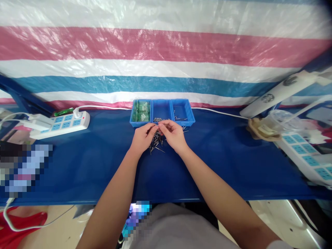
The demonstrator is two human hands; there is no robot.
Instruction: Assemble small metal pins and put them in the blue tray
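My left hand (pixel 144 137) and my right hand (pixel 173 134) meet fingertip to fingertip in front of the blue bins. Both are pinched closed, and whatever lies between the fingertips is too small to make out. Beneath them a loose pile of thin dark metal pins (pixel 156 141) lies on the table. Just behind stand three joined blue bins. Green bags with small pale pieces fill the left bin (pixel 132 117). Small round metal parts (pixel 157 119) lie at the front of the middle bin (pixel 162 107). A few thin pins (pixel 181 119) rest in the right bin (pixel 181 106).
A white power strip (pixel 66 128) with plugs sits at the left, a green object (pixel 63 111) behind it. At the right are another power strip (pixel 302 155), a clear plastic cup (pixel 282 121) and a white tube (pixel 277 91). A white cable (pixel 220 112) runs behind the bins. Striped sheeting hangs behind.
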